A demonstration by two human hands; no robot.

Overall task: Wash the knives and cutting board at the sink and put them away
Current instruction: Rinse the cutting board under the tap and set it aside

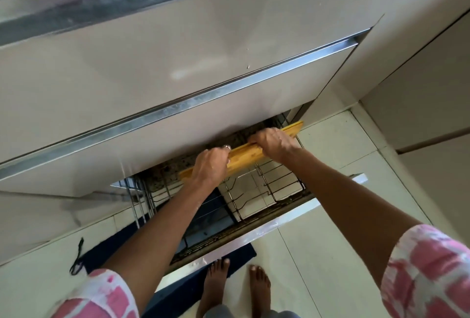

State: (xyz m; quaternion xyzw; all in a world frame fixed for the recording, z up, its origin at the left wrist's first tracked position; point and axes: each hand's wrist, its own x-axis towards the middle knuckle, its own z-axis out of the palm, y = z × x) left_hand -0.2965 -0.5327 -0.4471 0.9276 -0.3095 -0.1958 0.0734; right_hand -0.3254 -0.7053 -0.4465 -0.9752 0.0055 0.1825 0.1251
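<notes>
A yellow wooden cutting board (244,153) stands on its long edge over the back of a pulled-out bottom drawer, whose wire rack (264,190) is below it. My left hand (211,165) grips the board's top edge near its left end. My right hand (273,143) grips the same edge further right. The board's lower part is hidden behind my hands and the drawer front above. No knives are in view.
Beige drawer fronts with steel handle rails (178,111) rise above the open drawer. The open drawer's front panel (254,233) juts toward my bare feet (234,289). A dark blue mat (122,244) and a black cord (77,259) lie on the pale tiled floor.
</notes>
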